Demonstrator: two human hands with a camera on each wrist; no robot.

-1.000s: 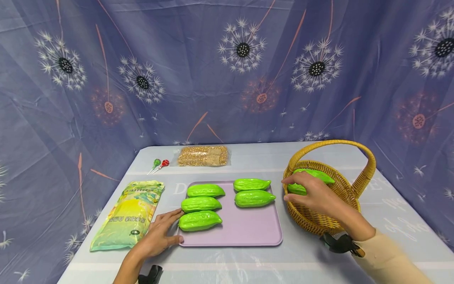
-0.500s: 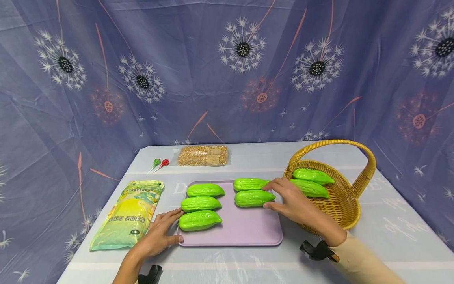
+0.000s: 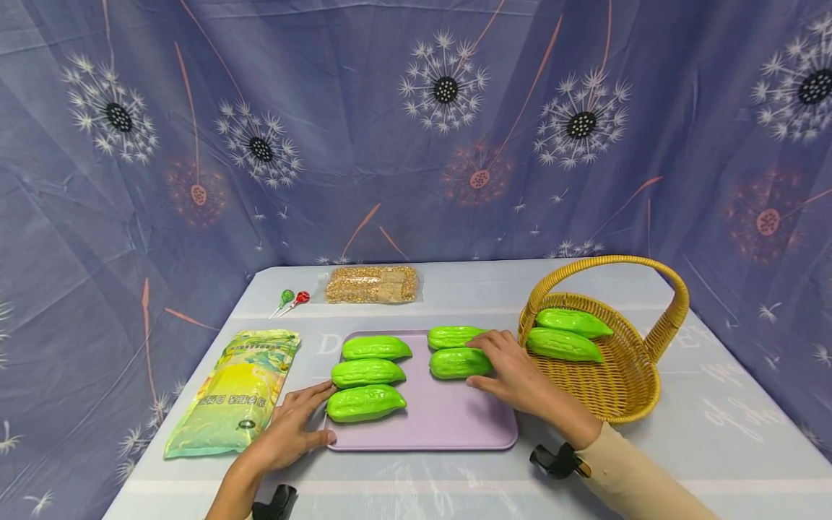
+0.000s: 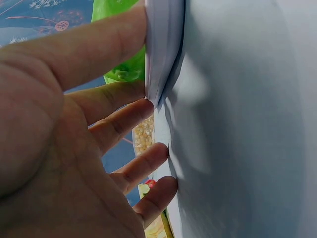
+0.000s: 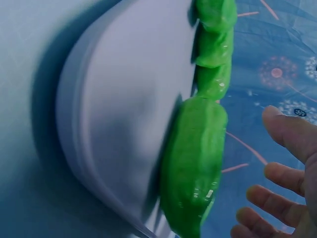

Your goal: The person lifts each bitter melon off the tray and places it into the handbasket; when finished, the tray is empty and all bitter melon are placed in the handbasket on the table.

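Observation:
A lilac tray carries several glossy green, bitter-melon-like vegetables, three on the left side and two on the right. My left hand touches the tray's left edge, thumb near the front corner; the left wrist view shows its fingers extended along the rim. Over the tip of the nearer right-hand bitter melon hovers my right hand. In the right wrist view a gap separates the loosely bent fingers from that melon. A wicker basket to the right holds two bitter melons.
The basket's tall arched handle rises beside the right arm. A yellow-green packet lies left of the tray. Behind are a bag of corn kernels and two lollipops, one green and one red.
My right hand has let go of a bitter melon in the basket and moved left to the nearer melon on the tray's right side. My left hand has stayed put.

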